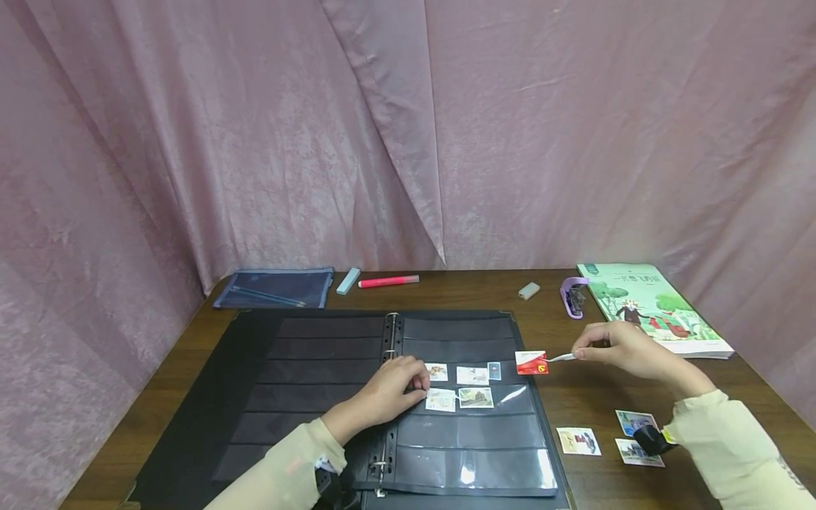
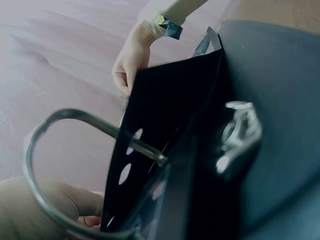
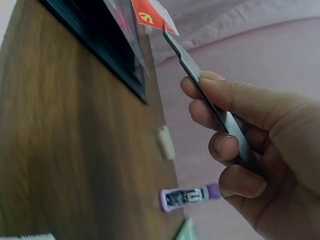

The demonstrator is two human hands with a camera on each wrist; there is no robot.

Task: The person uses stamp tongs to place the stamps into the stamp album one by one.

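Observation:
My right hand (image 1: 615, 348) holds metal tweezers (image 3: 192, 70) between thumb and fingers. Their tips grip the edge of a red and white stamp (image 1: 532, 363), just over the right edge of the open black stamp album (image 1: 465, 467). My left hand (image 1: 392, 388) rests on the album's right page beside the rings (image 1: 390, 340), fingers bent near the pockets; what lies under the fingertips is hidden. Several stamps sit in the page's pockets, among them a landscape stamp (image 1: 475, 398) and a small blue one (image 1: 494, 371).
Loose stamps (image 1: 579, 441) lie right of the album, some near my right sleeve. Behind are a mesh pouch (image 1: 277, 287), light-blue block (image 1: 348, 281), red marker (image 1: 389, 281), eraser (image 1: 528, 290), purple-framed object (image 1: 574, 297) and green book (image 1: 656, 304). A pink curtain (image 1: 408, 142) hangs behind.

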